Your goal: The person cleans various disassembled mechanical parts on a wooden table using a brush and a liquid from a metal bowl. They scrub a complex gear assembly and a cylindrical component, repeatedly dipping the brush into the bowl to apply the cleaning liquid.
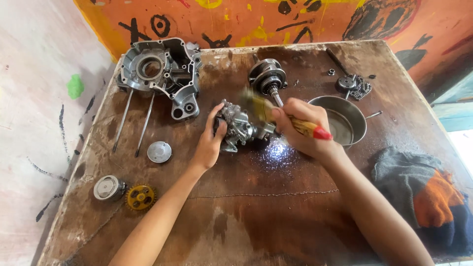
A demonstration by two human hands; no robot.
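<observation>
My left hand (211,140) grips a small grey metal engine part, a carburettor-like casting (241,127), holding it on the worn wooden table (256,212). My right hand (301,127) is closed on a paintbrush (288,120) with a yellow handle and red tip. The blurred bristles lie over the top of the casting. A wet, shiny patch (277,149) glints on the table just below the part.
A metal bowl (351,118) sits right of my right hand. Behind are a crankshaft (268,78), an engine case half (160,71), two long rods (133,123), a chain with sprocket (357,86). A round cap (159,151), piston (108,187), gold gear (141,197) lie left; rags (423,192) right.
</observation>
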